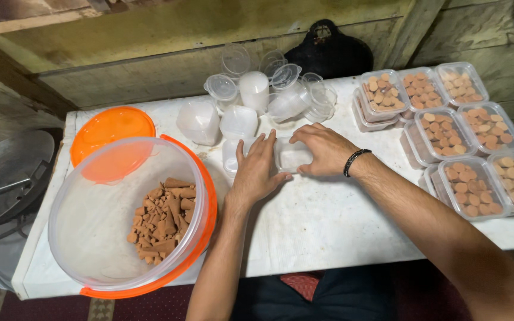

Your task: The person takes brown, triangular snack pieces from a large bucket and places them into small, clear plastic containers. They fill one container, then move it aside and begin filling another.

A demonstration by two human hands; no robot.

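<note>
My left hand (256, 169) lies on the white table (322, 220), its fingers against the left side of a small clear plastic container (293, 156). My right hand (323, 148), with a black bracelet at the wrist, curls over the container's right side and top edge. The container looks empty. Just left of my hands stands another small clear box (231, 154). A large clear tub with an orange rim (120, 217) sits at the front left, holding a heap of brown cone-shaped pieces (163, 220).
An orange lid (112, 126) lies behind the tub. Stacks of empty clear containers and lids (257, 95) stand at the back. Several closed boxes filled with brown pieces (465, 142) crowd the right side. A black bag (328, 50) leans on the wooden wall.
</note>
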